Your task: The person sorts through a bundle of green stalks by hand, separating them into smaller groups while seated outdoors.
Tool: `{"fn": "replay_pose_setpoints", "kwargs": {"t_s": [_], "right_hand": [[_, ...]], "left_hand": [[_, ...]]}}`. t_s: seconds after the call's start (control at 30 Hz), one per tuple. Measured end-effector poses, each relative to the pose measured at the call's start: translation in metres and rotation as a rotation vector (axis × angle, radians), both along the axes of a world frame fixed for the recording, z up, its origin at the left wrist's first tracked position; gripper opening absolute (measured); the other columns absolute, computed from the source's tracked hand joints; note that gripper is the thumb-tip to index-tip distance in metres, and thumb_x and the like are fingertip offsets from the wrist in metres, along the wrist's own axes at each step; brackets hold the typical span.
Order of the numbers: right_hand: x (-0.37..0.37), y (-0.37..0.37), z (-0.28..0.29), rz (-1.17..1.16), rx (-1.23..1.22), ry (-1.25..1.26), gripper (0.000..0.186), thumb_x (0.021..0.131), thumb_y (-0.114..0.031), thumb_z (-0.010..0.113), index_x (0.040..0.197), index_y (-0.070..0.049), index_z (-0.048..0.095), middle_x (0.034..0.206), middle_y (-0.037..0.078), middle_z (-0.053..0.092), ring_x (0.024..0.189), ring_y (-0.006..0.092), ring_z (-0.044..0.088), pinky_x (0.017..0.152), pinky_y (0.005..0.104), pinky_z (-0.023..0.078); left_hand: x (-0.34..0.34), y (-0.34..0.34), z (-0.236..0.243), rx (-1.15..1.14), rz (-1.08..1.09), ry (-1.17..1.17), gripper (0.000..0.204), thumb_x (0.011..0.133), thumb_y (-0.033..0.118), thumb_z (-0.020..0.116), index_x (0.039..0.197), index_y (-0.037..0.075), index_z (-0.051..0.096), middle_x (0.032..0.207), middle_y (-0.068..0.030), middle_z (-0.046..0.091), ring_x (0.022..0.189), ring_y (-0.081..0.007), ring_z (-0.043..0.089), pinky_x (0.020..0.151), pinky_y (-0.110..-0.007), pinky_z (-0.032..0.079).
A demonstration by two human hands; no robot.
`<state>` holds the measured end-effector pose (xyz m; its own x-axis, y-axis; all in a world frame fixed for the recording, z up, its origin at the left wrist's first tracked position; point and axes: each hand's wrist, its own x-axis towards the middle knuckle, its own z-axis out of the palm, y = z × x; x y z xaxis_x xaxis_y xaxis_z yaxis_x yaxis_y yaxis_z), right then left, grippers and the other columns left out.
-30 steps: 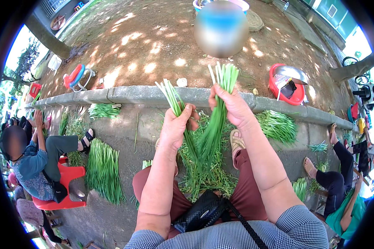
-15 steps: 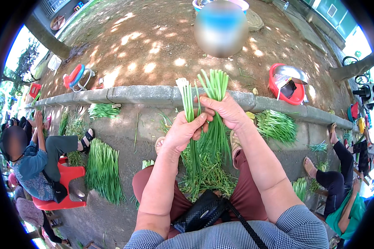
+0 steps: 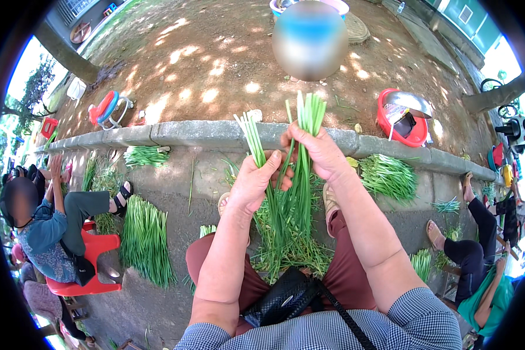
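My left hand (image 3: 252, 185) is closed round a small bunch of garlic chives (image 3: 252, 137), pale stem ends up and green leaves hanging. Close beside it, my right hand (image 3: 319, 156) grips a thicker chive bunch (image 3: 311, 111), also stem ends up. Its thumb and fingers pinch near a single stalk that stands a little apart at the bunch's left side. The two hands almost touch, and their leaves overlap below. Beneath them, between my feet, lies a heap of loose leaves and trimmings (image 3: 291, 256). Some of my fingers are hidden behind the stalks.
Chive piles lie at left (image 3: 146, 242), back left (image 3: 146, 156) and right (image 3: 389, 177). A stone kerb (image 3: 204, 133) runs across ahead. Beyond it stand a red basin (image 3: 411, 137) and a small chair (image 3: 106, 109). People sit at both sides, one on a red stool (image 3: 102, 245).
The left bunch has tilted leftward with its tops lower. My right hand has shifted slightly up and right, and one stalk now stands apart from its bunch.
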<state>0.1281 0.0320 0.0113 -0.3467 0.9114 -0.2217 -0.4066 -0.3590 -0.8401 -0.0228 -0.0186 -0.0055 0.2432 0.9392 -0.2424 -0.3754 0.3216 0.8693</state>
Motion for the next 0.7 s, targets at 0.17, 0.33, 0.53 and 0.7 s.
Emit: {"fn": "replay_pose_setpoints", "kwargs": {"t_s": [0.17,0.33,0.53,0.7], "right_hand": [[0.021,0.015,-0.006,0.001,0.083,0.096,0.015,0.086,-0.020,0.062,0.087,-0.008,0.054,0.065,0.000,0.051,0.057,0.0100,0.049,0.052,0.0222,0.039],[0.031,0.018,-0.008,-0.024,0.155,-0.059,0.018,0.077,-0.010,0.070,0.088,-0.004,0.057,0.065,-0.002,0.051,0.053,0.0059,0.043,0.049,0.0192,0.035],[0.003,-0.001,0.004,0.076,0.138,-0.140,0.025,0.073,-0.009,0.074,0.094,-0.003,0.061,0.074,0.001,0.061,0.061,0.0075,0.054,0.053,0.0222,0.045],[0.001,-0.001,-0.006,0.177,0.127,-0.131,0.020,0.074,-0.010,0.073,0.089,-0.005,0.061,0.073,0.000,0.060,0.060,0.0073,0.054,0.052,0.0221,0.043]], "left_hand": [[-0.003,0.003,-0.002,-0.013,0.097,0.136,0.029,0.093,0.027,0.051,0.095,0.000,0.060,0.074,-0.0072,0.061,0.054,-0.0114,0.057,0.048,-0.022,0.044],[-0.013,0.006,-0.003,0.016,0.040,0.189,0.023,0.092,0.022,0.052,0.092,0.001,0.061,0.065,-0.0029,0.057,0.043,-0.0062,0.045,0.039,-0.019,0.033],[-0.001,0.000,-0.002,-0.049,-0.109,0.131,0.016,0.090,0.018,0.056,0.087,0.003,0.060,0.061,-0.0015,0.052,0.041,-0.0039,0.037,0.037,-0.019,0.026],[0.005,-0.004,0.002,-0.023,-0.139,0.094,0.012,0.087,0.015,0.060,0.084,0.004,0.057,0.063,-0.0028,0.053,0.043,-0.0048,0.040,0.038,-0.019,0.028]]}}
